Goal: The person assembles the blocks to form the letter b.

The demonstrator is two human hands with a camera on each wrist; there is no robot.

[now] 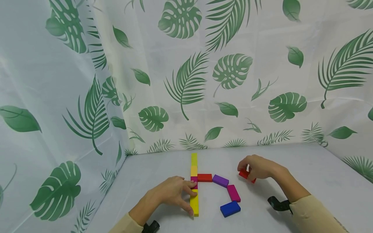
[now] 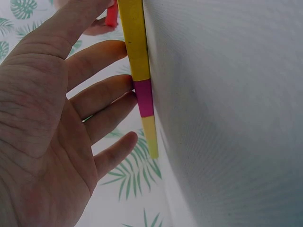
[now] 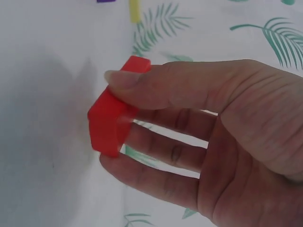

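My right hand (image 1: 259, 166) holds a red block (image 3: 111, 111) between thumb and fingers, to the right of the laid blocks. Several blocks stand in a straight column: a pale yellow block (image 1: 194, 159) at the far end, an orange-yellow one (image 1: 194, 171), a magenta one (image 1: 192, 178) and a yellow one (image 1: 194, 207) nearest me. Along that column's left side my left hand (image 1: 172, 191) rests with loosely spread fingers, its fingertips touching the magenta and yellow blocks. From the column a curve runs rightward: a red block (image 1: 205, 177), a purple block (image 1: 220, 181), a magenta block (image 1: 233, 193) and a blue block (image 1: 230, 209).
A pale tabletop (image 1: 306, 174) lies under the blocks. White cloth with green leaf prints (image 1: 186, 84) hangs behind it and at both sides. Each wrist carries a black device, the right one (image 1: 278, 204) showing beside the sleeve.
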